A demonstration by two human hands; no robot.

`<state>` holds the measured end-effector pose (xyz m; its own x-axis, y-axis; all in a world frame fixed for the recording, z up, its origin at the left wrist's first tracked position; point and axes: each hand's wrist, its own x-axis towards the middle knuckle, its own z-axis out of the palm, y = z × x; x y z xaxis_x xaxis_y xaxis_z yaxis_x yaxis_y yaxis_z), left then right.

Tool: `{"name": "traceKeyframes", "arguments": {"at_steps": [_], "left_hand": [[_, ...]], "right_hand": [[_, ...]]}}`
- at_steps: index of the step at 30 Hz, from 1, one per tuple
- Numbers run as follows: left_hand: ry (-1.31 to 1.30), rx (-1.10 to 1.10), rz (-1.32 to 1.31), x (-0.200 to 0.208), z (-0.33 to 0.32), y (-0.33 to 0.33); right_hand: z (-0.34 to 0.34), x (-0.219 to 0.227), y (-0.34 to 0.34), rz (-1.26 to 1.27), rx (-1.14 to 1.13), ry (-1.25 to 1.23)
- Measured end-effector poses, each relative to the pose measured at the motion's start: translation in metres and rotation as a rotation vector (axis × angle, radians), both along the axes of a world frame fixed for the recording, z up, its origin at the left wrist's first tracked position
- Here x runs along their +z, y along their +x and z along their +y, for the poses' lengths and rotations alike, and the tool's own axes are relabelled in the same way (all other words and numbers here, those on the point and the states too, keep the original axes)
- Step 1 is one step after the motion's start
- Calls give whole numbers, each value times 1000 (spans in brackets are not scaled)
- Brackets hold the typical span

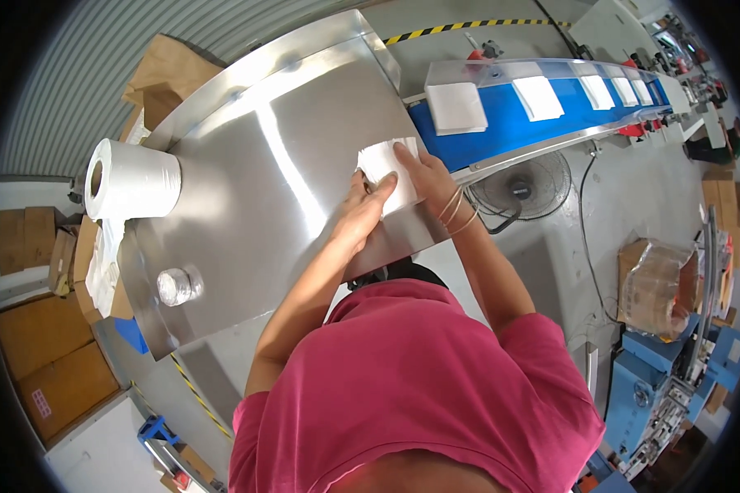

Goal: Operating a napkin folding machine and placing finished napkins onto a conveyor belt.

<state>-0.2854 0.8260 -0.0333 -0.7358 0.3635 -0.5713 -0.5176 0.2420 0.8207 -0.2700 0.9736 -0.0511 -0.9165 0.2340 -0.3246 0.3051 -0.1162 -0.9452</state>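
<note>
Both my hands are closed around a stack of white folded paper napkins [400, 191] above the right end of a shiny metal table. My left hand [364, 210] grips the left side, its thumb across the front. My right hand [430, 174] wraps the right edge, with the thumb near the top. Just beyond my right hand starts a blue conveyor belt [501, 138]. Several similar white napkin stacks lie spaced along it, the nearest stack [456, 108] being the largest in view. The undersides of my fingers are hidden.
The metal table [247, 189] has a raised far rim. On its left stand a large white plastic-film roll [140, 179] and a small clear-wrapped roll [175, 287]. A floor fan [520, 187] sits below the conveyor. Cardboard boxes [53, 366] are at left, blue machinery [645, 386] at lower right.
</note>
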Motion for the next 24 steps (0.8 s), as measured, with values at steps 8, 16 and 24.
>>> {"name": "traceKeyframes", "arguments": {"at_steps": [8,16,24], "left_hand": [[-40,22,-39,11,3,0],[18,48,165,12,-8,0],[-142,-330,421,6,-13,-8]], "right_hand": [[0,-18,-4,-11,26,477],[13,-17,9,-100,115,391],[138,-57,-42,235,-714,-573]]}}
